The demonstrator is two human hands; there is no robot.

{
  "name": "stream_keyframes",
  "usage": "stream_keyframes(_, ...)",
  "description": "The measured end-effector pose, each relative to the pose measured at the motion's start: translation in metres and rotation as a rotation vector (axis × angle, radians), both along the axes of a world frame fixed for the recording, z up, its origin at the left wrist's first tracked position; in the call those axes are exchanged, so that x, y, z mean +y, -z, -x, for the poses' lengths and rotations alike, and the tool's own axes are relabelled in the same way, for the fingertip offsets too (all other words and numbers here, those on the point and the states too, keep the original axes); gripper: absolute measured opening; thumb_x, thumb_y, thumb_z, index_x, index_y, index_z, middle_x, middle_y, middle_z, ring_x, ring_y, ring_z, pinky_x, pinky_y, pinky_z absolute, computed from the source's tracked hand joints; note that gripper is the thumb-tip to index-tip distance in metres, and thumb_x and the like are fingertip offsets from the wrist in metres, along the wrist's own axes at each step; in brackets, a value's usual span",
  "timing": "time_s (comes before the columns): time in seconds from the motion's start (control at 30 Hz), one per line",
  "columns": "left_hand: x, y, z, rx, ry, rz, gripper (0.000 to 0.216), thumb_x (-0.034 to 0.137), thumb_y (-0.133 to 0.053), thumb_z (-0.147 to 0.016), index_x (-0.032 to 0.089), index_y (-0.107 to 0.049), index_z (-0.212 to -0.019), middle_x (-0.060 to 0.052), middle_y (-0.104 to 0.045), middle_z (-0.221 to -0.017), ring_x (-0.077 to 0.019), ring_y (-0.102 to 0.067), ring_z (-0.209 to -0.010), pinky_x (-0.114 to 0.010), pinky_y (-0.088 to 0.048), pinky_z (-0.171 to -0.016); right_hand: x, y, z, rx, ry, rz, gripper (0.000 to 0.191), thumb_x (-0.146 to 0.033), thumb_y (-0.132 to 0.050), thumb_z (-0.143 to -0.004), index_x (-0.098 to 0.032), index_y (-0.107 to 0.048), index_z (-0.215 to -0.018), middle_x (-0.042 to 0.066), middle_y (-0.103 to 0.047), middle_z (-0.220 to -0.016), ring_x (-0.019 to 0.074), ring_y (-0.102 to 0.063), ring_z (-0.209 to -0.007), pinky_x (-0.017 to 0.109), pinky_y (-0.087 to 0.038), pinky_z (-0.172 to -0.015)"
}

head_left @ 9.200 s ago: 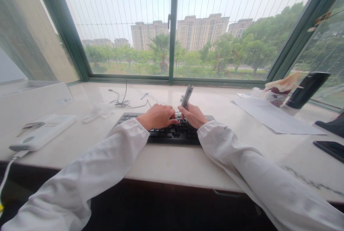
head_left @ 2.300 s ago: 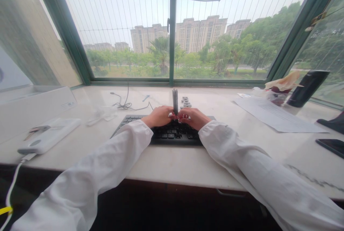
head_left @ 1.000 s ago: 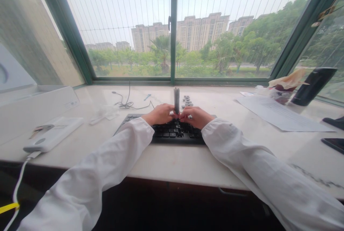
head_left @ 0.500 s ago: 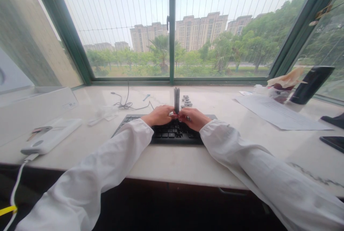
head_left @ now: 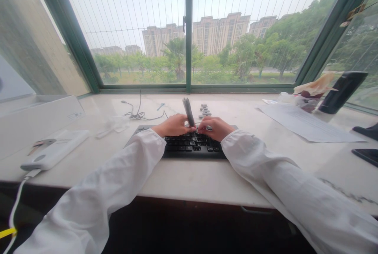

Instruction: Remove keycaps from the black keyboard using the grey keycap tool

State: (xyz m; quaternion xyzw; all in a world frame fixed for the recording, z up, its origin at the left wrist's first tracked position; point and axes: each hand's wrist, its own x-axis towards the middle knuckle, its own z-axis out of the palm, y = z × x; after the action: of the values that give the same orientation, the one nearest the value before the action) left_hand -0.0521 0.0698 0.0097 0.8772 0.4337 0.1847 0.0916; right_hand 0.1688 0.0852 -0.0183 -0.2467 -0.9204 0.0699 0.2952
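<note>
Apparently a key is being pried from the keyboard (head_left: 189, 149); the tool (head_left: 188, 111), tilted left, is pinched low by left hand (head_left: 173, 125) and right hand (head_left: 217, 128). A straight, steady lift is called for next.

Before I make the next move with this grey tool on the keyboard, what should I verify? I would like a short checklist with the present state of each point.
1. Grey cylindrical tool held: ok. The left hand and right hand meet at its lower end, but which one grips it, cannot tell.
2. Tool upright: not ok, its top leans to the left.
3. Tool tip seated on a key of the flat black keyboard: cannot tell, the hands hide it.
4. Small loose keycaps out of the way: ok, they lie behind the keyboard on the white stone sill.
5. Thin black cable apart from the hands: ok, it lies at the back left.
</note>
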Motion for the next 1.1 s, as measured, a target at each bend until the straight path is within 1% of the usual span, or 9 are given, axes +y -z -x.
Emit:
stream_keyframes(0.13, -0.004, -0.004, -0.001, -0.051, 0.052, 0.073, 0.039, 0.053, -0.063, -0.076, 0.022, -0.073, -0.097, -0.003, -0.071, -0.091, -0.0158, -0.060, -0.075, -0.022, -0.041, -0.063, 0.001, 0.002, 0.002, -0.004, 0.032, 0.001, 0.007, -0.023, -0.067, -0.081, -0.019, -0.073, -0.081, 0.004, -0.066, -0.079, 0.0133, -0.060, -0.071, 0.025, -0.045, -0.071)
stream_keyframes(0.23, -0.006, -0.005, -0.004, -0.076, -0.020, 0.071, 0.047, 0.062, -0.060, -0.075, 0.019, -0.073, -0.088, -0.004, -0.071, -0.081, -0.0163, -0.060, -0.070, -0.023, -0.041, -0.060, 0.001, 0.003, 0.002, -0.019, 0.059, -0.020, 0.007, -0.023, -0.067, -0.081, -0.018, -0.072, -0.079, 0.004, -0.065, -0.078, 0.0138, -0.059, -0.071, 0.025, -0.044, -0.070)
stream_keyframes(0.3, -0.007, -0.004, -0.006, -0.091, -0.068, 0.042, 0.051, 0.064, -0.055, -0.078, 0.017, -0.073, -0.081, -0.004, -0.069, -0.072, -0.0160, -0.059, -0.065, -0.024, -0.039, -0.058, 0.001, 0.004, 0.002, -0.024, 0.070, -0.033, 0.006, -0.023, -0.067, -0.081, -0.018, -0.071, -0.080, 0.003, -0.064, -0.078, 0.0141, -0.059, -0.072, 0.026, -0.044, -0.071)
stream_keyframes(0.37, -0.008, -0.003, -0.008, -0.121, -0.059, 0.007, 0.049, 0.062, -0.055, -0.079, 0.017, -0.073, -0.082, -0.004, -0.069, -0.073, -0.0154, -0.058, -0.064, -0.023, -0.039, -0.057, 0.003, 0.005, 0.002, -0.023, 0.071, -0.031, 0.005, -0.022, -0.067, -0.081, -0.019, -0.071, -0.081, 0.003, -0.064, -0.079, 0.0142, -0.059, -0.073, 0.026, -0.044, -0.072)
stream_keyframes(0.53, -0.008, -0.001, -0.010, -0.196, 0.000, -0.032, 0.040, 0.055, -0.058, -0.080, 0.018, -0.073, -0.086, -0.004, -0.072, -0.082, -0.0153, -0.061, -0.070, -0.022, -0.042, -0.061, 0.005, 0.008, 0.002, -0.019, 0.077, -0.021, 0.006, -0.022, -0.065, -0.082, -0.020, -0.070, -0.082, 0.003, -0.065, -0.083, 0.0143, -0.060, -0.076, 0.026, -0.044, -0.074)
stream_keyframes(0.63, -0.007, 0.001, -0.009, -0.196, -0.017, -0.031, 0.040, 0.054, -0.058, -0.080, 0.018, -0.073, -0.084, -0.004, -0.072, -0.079, -0.0152, -0.061, -0.069, -0.023, -0.043, -0.061, 0.002, 0.007, 0.004, -0.032, 0.158, -0.030, 0.007, -0.025, -0.063, -0.084, -0.020, -0.068, -0.082, 0.002, -0.066, -0.083, 0.0150, -0.059, -0.076, 0.027, -0.043, -0.073)
stream_keyframes(0.77, -0.005, 0.003, -0.007, -0.203, -0.050, -0.048, 0.038, 0.054, -0.063, -0.076, 0.018, -0.073, -0.083, -0.004, -0.071, -0.077, -0.0150, -0.061, -0.067, -0.023, -0.044, -0.060, -0.001, 0.006, 0.005, -0.017, 0.264, -0.025, 0.010, -0.025, -0.060, -0.086, -0.020, -0.064, -0.079, 0.002, -0.065, -0.082, 0.0144, -0.057, -0.074, 0.027, -0.042, -0.071)
stream_keyframes(0.93, -0.004, 0.004, -0.006, -0.248, -0.033, -0.005, 0.041, 0.056, -0.068, -0.071, 0.017, -0.072, -0.081, -0.005, -0.072, -0.077, -0.0167, -0.063, -0.070, -0.024, -0.047, -0.065, -0.001, 0.006, 0.005, -0.027, 0.264, -0.016, 0.009, -0.025, -0.059, -0.086, -0.020, -0.064, -0.081, 0.003, -0.063, -0.087, 0.0149, -0.057, -0.077, 0.028, -0.043, -0.074)
stream_keyframes(1.1, -0.003, 0.007, -0.007, -0.251, -0.077, 0.028, 0.040, 0.055, -0.067, -0.070, 0.017, -0.072, -0.083, -0.004, -0.071, -0.078, -0.0172, -0.064, -0.072, -0.025, -0.048, -0.066, -0.001, 0.006, 0.006, -0.052, 0.260, -0.019, 0.009, -0.025, -0.058, -0.087, -0.021, -0.065, -0.086, 0.005, -0.063, -0.093, 0.0173, -0.058, -0.086, 0.030, -0.043, -0.081)
